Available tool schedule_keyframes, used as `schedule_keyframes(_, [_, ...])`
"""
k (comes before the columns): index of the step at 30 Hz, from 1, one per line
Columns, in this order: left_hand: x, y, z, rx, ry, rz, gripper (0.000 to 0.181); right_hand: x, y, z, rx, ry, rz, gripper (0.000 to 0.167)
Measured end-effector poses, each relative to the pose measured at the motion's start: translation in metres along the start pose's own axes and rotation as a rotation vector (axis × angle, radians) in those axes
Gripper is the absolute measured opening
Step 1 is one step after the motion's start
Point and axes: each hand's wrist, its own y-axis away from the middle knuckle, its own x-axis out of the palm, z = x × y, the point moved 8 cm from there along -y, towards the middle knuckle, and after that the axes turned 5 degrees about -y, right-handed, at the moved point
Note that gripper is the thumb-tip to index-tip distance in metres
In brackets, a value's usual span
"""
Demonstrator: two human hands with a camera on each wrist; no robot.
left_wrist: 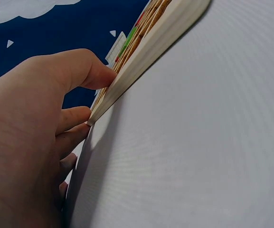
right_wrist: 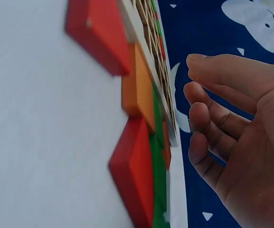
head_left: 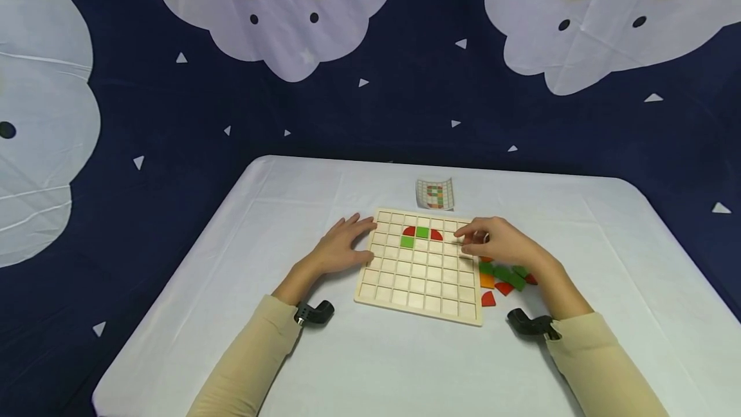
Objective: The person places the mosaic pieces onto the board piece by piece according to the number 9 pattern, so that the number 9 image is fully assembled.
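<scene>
The left hand [head_left: 343, 246] has spread fingers, thumb and fingertips touching the board [head_left: 413, 282], which lies between both hands. The right hand [head_left: 503, 240] curves its fingers loosely, thumb apart from them, over the board's opposite edge. Between the fingertips, four red and green tiles [head_left: 422, 232] sit in the board. Loose pieces [head_left: 509, 277], red, green and orange, lie under and nearer than the right fingers; beyond both hands' fingertips, a card [head_left: 435, 195].
</scene>
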Motion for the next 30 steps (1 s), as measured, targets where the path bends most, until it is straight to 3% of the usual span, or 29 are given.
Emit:
schedule_keyframes(15, [0.001,-0.001,0.001,-0.008,-0.012,0.004,0.069,-0.017,0.020,-0.024,0.084,0.036,-0.014,0.038])
schedule_keyframes(30, [0.001,-0.001,0.001,0.001,-0.009,-0.001,0.070,-0.033,0.046,-0.045,0.135,0.065,-0.040,0.031])
